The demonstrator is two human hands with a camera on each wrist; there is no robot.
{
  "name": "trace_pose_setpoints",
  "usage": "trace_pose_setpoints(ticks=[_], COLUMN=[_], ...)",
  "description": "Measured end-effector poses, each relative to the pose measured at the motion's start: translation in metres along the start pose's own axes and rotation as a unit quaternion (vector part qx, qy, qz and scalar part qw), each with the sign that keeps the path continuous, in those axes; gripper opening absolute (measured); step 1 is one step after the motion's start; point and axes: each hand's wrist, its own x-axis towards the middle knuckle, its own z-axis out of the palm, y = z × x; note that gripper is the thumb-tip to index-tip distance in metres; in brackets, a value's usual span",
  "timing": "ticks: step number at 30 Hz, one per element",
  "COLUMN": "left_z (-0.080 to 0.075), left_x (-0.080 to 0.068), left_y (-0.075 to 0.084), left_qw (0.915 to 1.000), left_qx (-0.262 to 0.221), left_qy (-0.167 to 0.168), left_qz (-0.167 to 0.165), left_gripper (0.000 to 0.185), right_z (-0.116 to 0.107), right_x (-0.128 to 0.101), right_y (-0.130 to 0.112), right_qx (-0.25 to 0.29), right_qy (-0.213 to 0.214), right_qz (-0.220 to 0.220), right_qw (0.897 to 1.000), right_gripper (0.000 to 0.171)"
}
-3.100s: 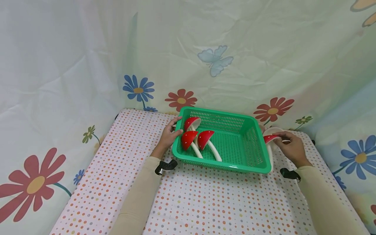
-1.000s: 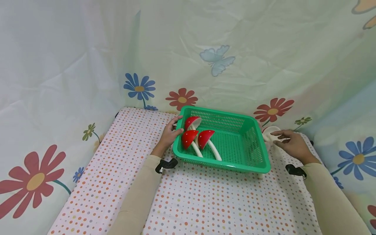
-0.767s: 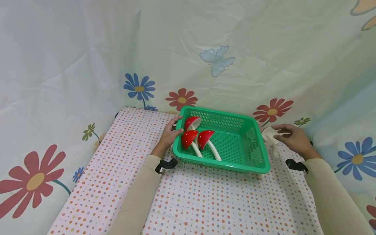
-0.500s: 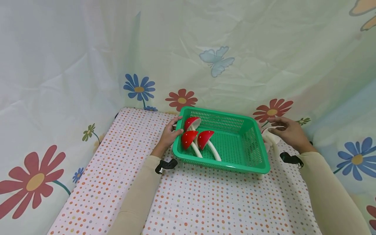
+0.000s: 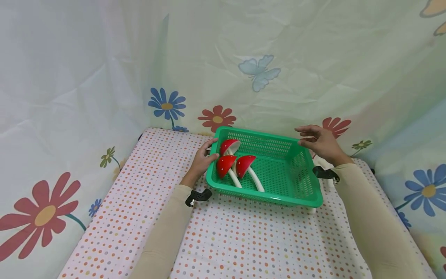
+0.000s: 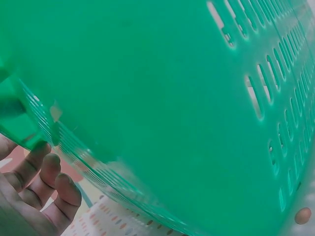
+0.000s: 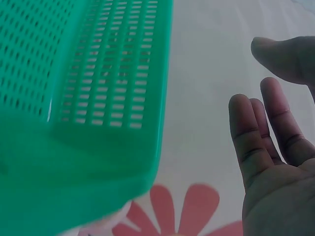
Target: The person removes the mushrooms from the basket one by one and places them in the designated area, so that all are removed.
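Note:
My left hand grips the left rim of a green plastic basket. Its fingertips curl under the rim in the left wrist view. In the basket's left part lie three fake mushrooms with red, white-dotted caps: one at the back, a front-left one and one beside it. The front two show curved white stems. Above the basket's back right corner, my right hand has its fingers extended and holds nothing. The right wrist view shows it apart from the basket.
Beyond the basket's right wall is a whitish thing, mostly hidden by hand and basket. A dotted cloth covers the table. A printed curtain hangs close behind the basket.
My right hand let go of a red-capped mushroom right of the basket, which sank mostly out of sight behind the wall. The hand then moved up and left. My left hand stayed put.

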Motion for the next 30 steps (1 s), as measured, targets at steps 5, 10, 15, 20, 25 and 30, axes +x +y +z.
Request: trace_pose_setpoints(ticks=[5, 10, 15, 20, 25, 30], left_z=[0.000, -0.001, -0.002, -0.003, -0.003, -0.003], left_x=[0.001, 0.002, 0.003, 0.003, 0.002, 0.002], left_y=[-0.002, -0.003, -0.004, -0.006, -0.005, -0.004], left_qw=[1.0000, 1.0000, 1.0000, 1.0000, 0.9999, 0.9998], left_qx=[0.001, 0.001, 0.001, 0.004, 0.009, 0.012], left_qy=[-0.001, -0.002, -0.006, -0.006, -0.006, -0.005], left_qz=[0.001, 0.001, 0.001, 0.005, 0.013, 0.012], left_gripper=[0.057, 0.057, 0.058, 0.058, 0.057, 0.056], right_z=[0.011, 0.026, 0.043, 0.062, 0.078, 0.091], right_x=[0.017, 0.030, 0.041, 0.052, 0.061, 0.068], right_y=[-0.006, -0.013, -0.017, -0.020, -0.020, -0.022], right_qx=[0.009, 0.046, 0.122, 0.161, 0.167, 0.167], right_qy=[-0.008, -0.012, -0.026, -0.041, -0.052, -0.062], right_qz=[-0.008, -0.026, -0.045, -0.034, -0.034, -0.045], right_qw=[1.000, 0.999, 0.991, 0.985, 0.984, 0.983], right_gripper=[0.042, 0.043, 0.044, 0.042, 0.043, 0.047])
